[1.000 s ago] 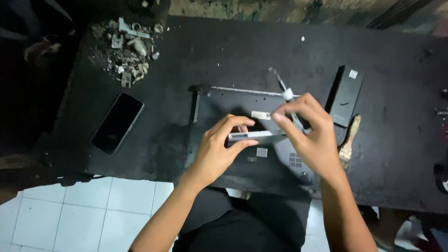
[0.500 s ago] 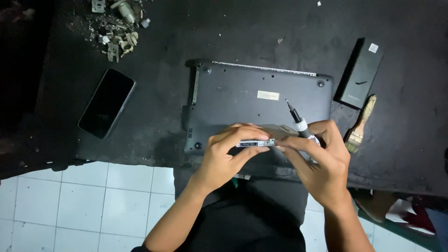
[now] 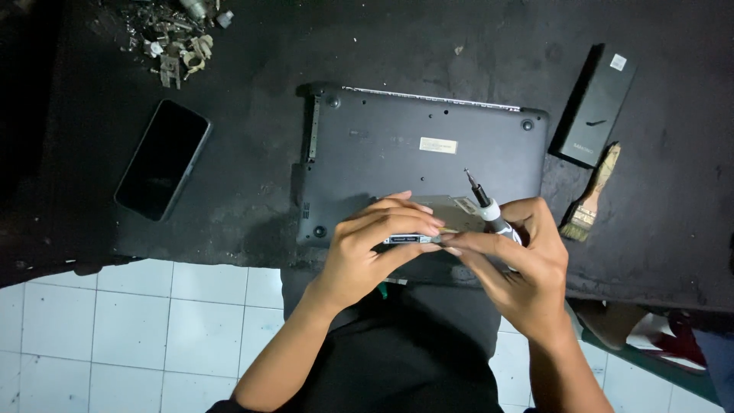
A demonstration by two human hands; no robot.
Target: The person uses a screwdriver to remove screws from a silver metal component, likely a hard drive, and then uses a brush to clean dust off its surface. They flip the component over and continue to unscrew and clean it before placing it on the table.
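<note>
1. Nearest to the person, the white tiled floor (image 3: 138, 329) is showing at the lower left, and the front edge of the dark table (image 3: 252, 191) is running across the view just above it; the person's lap is filling the space under the hands.
2. The left hand (image 3: 375, 245) is pinching a thin flat drive module (image 3: 428, 226) by its near edge, and the fingers are closing over its top.
3. The right hand (image 3: 520, 260) is meeting the same module from the other side with its fingertips, while it is also clenching a small screwdriver (image 3: 489, 210) in the palm.
4. The module is lying over the near edge of the upside-down laptop (image 3: 420, 153), partly above it, and its long axis is running left to right, almost parallel to the table edge.
5. The screwdriver tip is pointing up and a little to the left, away from the person.
6. Compared with half a second ago, both hands are staying on the module in nearly the same place, and the screwdriver is keeping the same slant.
7. To the left, a dark phone (image 3: 162, 159) is lying well apart from the laptop, with open table between them.
8. To the right, a small brush (image 3: 590, 195) and a black box (image 3: 596, 105) are lying near the laptop's corner.
9. Farthest, at the upper left, a pile of metal scraps (image 3: 176, 38) is sitting near the table's far edge.
</note>
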